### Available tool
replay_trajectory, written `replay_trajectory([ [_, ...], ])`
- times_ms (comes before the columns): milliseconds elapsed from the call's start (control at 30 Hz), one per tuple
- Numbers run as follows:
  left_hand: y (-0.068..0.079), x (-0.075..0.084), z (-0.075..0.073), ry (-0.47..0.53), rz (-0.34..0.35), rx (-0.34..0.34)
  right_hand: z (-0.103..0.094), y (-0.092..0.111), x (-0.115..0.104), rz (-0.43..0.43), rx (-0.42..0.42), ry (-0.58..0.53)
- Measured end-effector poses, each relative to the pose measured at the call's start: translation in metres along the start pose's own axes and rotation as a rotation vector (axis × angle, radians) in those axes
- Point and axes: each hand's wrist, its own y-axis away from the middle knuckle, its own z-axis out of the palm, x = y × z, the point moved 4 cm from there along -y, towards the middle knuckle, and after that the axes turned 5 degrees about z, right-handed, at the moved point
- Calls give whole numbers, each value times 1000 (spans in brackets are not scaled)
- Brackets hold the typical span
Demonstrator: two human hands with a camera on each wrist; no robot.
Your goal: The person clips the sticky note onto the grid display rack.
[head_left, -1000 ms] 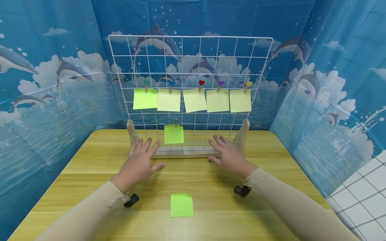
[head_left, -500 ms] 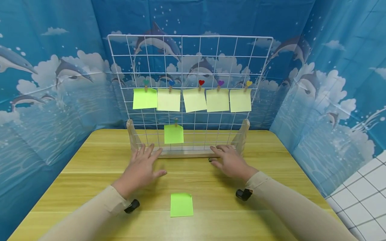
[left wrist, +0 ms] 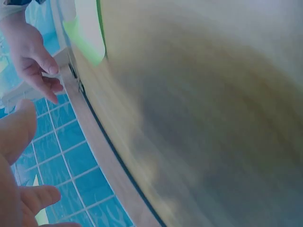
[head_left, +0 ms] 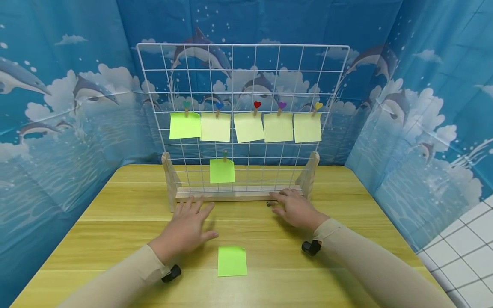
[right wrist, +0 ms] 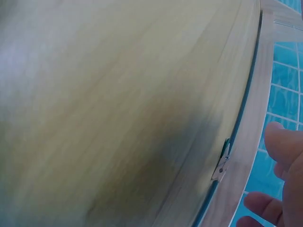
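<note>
My right hand (head_left: 295,209) hovers with bent fingers just in front of the rack's wooden base bar (head_left: 223,196). Close to its thumb and index finger lies a small wooden clip (right wrist: 221,163), right against the bar, with nothing held between the fingers. My left hand (head_left: 184,231) is spread over the table, fingers straight and thumb pointing right. A bright green sticky note (head_left: 232,261) lies on the table to the right of that hand and nearer to me. In the left wrist view, my right hand (left wrist: 35,59) shows beyond my left fingers.
A white wire grid (head_left: 242,81) stands upright in the wooden base. Several yellow and green notes hang across it from heart-topped clips, and one more green note (head_left: 222,171) is clipped lower down. Dolphin-print curtains (head_left: 69,141) surround the wooden table (head_left: 127,188).
My left hand has drawn back toward me and slightly right. My right hand has lowered a little, toward the small clip by the base, its fingers more bent.
</note>
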Motion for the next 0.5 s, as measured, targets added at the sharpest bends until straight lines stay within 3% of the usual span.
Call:
replay_trajectory([
  [500, 8, 21, 17, 8, 69, -132, 9, -9, 6, -27, -48, 25],
])
